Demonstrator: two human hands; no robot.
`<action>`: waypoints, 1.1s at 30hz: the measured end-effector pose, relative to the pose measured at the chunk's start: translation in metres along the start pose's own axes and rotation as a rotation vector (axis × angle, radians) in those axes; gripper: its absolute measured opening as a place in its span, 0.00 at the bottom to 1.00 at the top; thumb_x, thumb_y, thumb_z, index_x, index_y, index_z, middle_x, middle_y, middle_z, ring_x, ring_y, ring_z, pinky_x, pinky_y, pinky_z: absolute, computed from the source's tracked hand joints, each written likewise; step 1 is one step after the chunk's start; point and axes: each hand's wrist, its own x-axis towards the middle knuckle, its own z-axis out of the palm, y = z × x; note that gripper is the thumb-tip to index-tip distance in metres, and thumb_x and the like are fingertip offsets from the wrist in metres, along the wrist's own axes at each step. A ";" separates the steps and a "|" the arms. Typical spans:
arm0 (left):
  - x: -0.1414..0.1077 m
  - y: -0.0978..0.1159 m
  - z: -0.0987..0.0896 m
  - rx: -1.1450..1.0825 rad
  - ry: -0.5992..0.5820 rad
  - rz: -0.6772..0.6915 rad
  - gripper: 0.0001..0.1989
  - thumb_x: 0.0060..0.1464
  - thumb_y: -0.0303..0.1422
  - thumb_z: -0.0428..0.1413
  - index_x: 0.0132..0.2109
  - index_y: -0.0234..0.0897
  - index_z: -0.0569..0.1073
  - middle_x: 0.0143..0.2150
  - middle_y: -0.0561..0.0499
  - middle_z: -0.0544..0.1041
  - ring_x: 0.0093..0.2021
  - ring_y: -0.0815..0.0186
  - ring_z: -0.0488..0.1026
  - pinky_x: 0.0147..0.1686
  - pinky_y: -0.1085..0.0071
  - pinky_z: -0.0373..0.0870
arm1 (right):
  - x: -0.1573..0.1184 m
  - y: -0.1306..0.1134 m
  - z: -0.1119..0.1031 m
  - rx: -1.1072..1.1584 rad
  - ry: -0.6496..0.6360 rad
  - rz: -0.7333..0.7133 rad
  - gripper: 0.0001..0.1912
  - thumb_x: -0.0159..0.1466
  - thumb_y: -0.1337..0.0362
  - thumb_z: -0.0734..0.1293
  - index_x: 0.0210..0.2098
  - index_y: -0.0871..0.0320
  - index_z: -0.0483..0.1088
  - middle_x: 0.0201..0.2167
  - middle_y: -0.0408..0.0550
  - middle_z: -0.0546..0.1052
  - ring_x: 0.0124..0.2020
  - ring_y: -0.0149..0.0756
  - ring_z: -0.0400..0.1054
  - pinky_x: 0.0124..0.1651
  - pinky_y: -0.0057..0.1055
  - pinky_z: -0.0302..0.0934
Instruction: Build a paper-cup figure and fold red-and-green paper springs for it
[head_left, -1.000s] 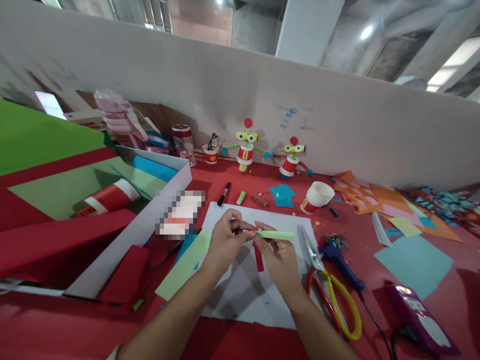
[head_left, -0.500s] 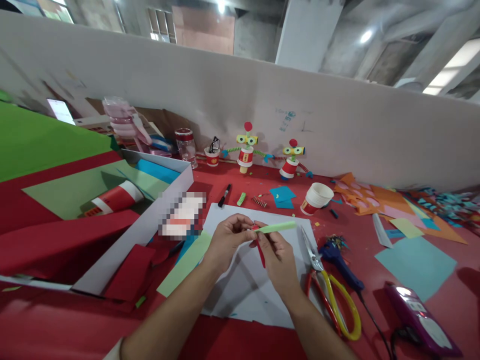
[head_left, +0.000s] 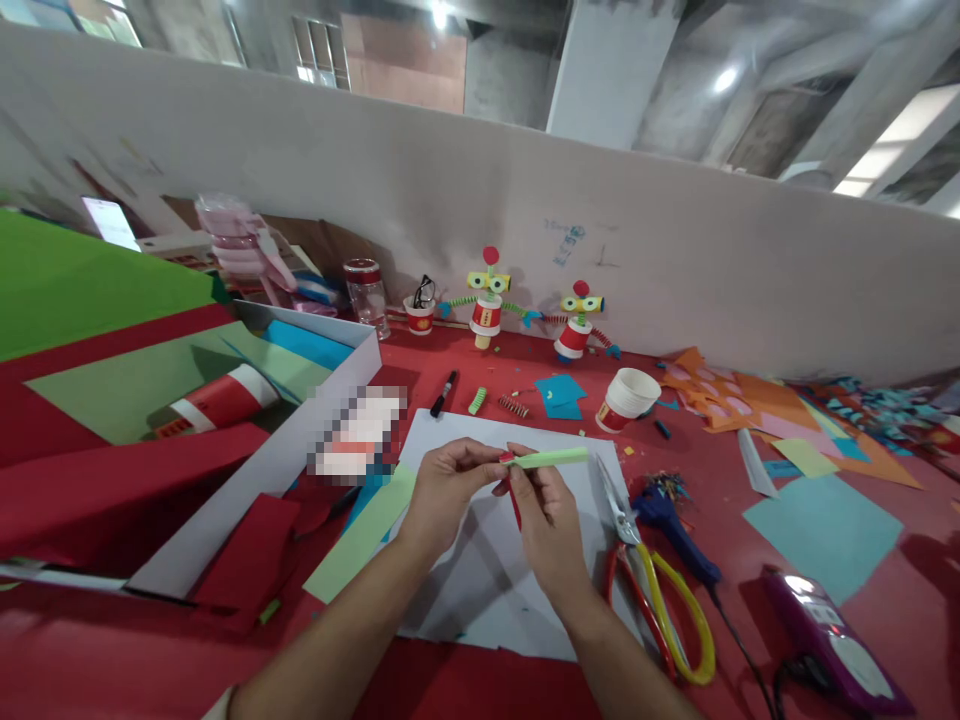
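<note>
Over a white sheet (head_left: 480,600), my left hand (head_left: 446,490) and my right hand (head_left: 547,520) meet, fingertips pinched on crossed paper strips. The light green paper strip (head_left: 555,457) sticks out to the right above my right hand. A red paper strip (head_left: 516,508) hangs down between the hands, its upper end folded against the green one. Both hands are closed; the exact fold is partly hidden by the fingers. Scissors (head_left: 637,545) with red and yellow handles lie right of my right hand. Beyond the sheet are a black marker (head_left: 444,393), a green folded paper spring (head_left: 478,400) and a red-green one (head_left: 514,405).
Two paper-cup robot figures (head_left: 487,315) stand by the wall. Stacked paper cups (head_left: 628,398) and a blue glue gun (head_left: 679,535) with a cord are at right, near a purple device (head_left: 832,640). An open white box (head_left: 255,480) holding coloured paper stands at left.
Both hands stay pinched on the strips at about the same place. The red strip's lower end shows less below the fingers. The view has shifted slightly.
</note>
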 end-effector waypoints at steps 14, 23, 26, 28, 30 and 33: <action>-0.002 0.001 0.001 0.039 0.118 0.028 0.06 0.34 0.25 0.66 0.24 0.36 0.78 0.23 0.54 0.79 0.26 0.70 0.74 0.32 0.73 0.70 | 0.001 -0.006 0.002 -0.031 0.099 0.064 0.15 0.60 0.56 0.67 0.43 0.58 0.75 0.36 0.49 0.80 0.37 0.38 0.73 0.43 0.34 0.67; 0.002 -0.003 -0.004 -0.011 -0.043 -0.104 0.15 0.40 0.28 0.66 0.39 0.38 0.78 0.31 0.52 0.80 0.35 0.67 0.76 0.41 0.70 0.68 | 0.003 0.005 0.002 0.097 0.109 0.086 0.11 0.60 0.57 0.68 0.38 0.57 0.74 0.36 0.46 0.79 0.37 0.36 0.71 0.42 0.32 0.64; 0.003 -0.005 -0.005 0.010 -0.077 -0.152 0.15 0.42 0.30 0.65 0.41 0.36 0.79 0.36 0.48 0.81 0.38 0.65 0.75 0.45 0.68 0.67 | 0.004 0.006 0.003 0.156 0.100 0.089 0.09 0.60 0.58 0.67 0.37 0.56 0.73 0.35 0.45 0.78 0.36 0.34 0.69 0.42 0.32 0.63; 0.003 -0.006 -0.005 0.010 -0.059 -0.170 0.13 0.42 0.31 0.65 0.39 0.35 0.80 0.37 0.47 0.82 0.39 0.65 0.75 0.46 0.68 0.66 | 0.005 0.006 0.003 0.200 0.093 0.106 0.09 0.60 0.59 0.68 0.36 0.56 0.73 0.35 0.45 0.77 0.35 0.33 0.69 0.42 0.32 0.63; 0.004 -0.006 -0.004 0.000 -0.038 -0.189 0.13 0.40 0.31 0.66 0.38 0.35 0.81 0.36 0.47 0.82 0.38 0.65 0.75 0.44 0.69 0.67 | 0.006 0.005 0.004 0.250 0.082 0.125 0.08 0.59 0.59 0.68 0.37 0.56 0.72 0.35 0.44 0.77 0.37 0.34 0.69 0.43 0.32 0.63; 0.006 -0.004 -0.004 -0.047 -0.013 -0.234 0.14 0.38 0.31 0.67 0.36 0.34 0.81 0.33 0.48 0.81 0.34 0.68 0.75 0.41 0.72 0.68 | 0.005 0.006 0.004 0.276 0.080 0.144 0.09 0.59 0.60 0.68 0.38 0.56 0.71 0.34 0.44 0.76 0.36 0.34 0.69 0.44 0.33 0.63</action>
